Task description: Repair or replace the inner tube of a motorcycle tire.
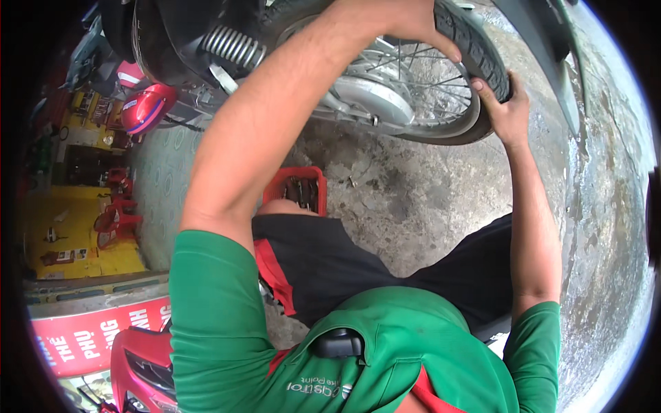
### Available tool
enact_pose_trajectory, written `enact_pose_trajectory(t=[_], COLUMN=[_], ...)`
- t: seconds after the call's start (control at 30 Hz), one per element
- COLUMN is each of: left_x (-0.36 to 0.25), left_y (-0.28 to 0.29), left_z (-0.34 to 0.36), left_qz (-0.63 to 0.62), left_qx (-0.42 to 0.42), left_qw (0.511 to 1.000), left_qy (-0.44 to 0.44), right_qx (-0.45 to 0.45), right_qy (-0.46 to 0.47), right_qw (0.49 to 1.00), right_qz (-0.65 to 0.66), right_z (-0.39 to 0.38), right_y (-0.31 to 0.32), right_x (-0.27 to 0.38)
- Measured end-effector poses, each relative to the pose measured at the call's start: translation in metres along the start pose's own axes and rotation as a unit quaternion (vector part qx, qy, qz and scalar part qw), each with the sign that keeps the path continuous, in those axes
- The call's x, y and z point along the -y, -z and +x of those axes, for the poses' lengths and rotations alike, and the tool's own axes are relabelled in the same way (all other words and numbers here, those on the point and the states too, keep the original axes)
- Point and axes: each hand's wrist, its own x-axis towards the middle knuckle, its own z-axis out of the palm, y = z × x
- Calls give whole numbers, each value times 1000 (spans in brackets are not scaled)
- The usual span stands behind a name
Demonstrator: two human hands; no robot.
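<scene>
Nearest me, a person in a green cloth shirt with red trim is sitting low, knees spreading apart in black trousers. A shiny pink-red motorbike is standing near, on the left. Beside the left knee, a red plastic crate is resting on the stained grey concrete floor, holding dark objects I'm not making out clearly.

Farther off, both bare arms are reaching for the black treaded rubber tyre on the far right. The right hand is closing around its right side, the thumb pressing the sidewall and the fingers bending over the outer edge. The left hand is lying farther away, its thumb pointing toward the tyre; its other fingers are hiding, so I cannot tell how tightly they are closing.

The tyre is sitting around the spoked silver metal wheel, whose round silver hub is hanging on the parked motorbike. So the wheel seems to be mounted already, while the tyre is apparently needing handwork; I cannot tell whether its edge is seating fully all round.

A silver coil spring is showing to the left, and beyond it a glossy red helmet is resting.
</scene>
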Motion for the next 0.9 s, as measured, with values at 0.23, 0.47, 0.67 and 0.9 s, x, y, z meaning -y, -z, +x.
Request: enact_pose_trajectory(t=[0.23, 0.47, 0.67, 0.9], left_x=[-112, -140, -99, -88], left_y=[-34, -118, -123, -101], left_z=[-62, -113, -74, -63], left_qz=[-9, -313, -364, -246], left_qx=[-291, -245, -339, -298], left_qw=[956, 893, 817, 885], left_qy=[-27, 213, 292, 261], right_qx=[-52, 74, 50, 27], right_qy=[85, 2, 32, 17], right_qw=[989, 995, 998, 998], right_qz=[114, 62, 11, 52], right_z=[8, 15, 22, 14], right_y=[4, 11, 11, 11], right_x=[19, 7, 19, 27])
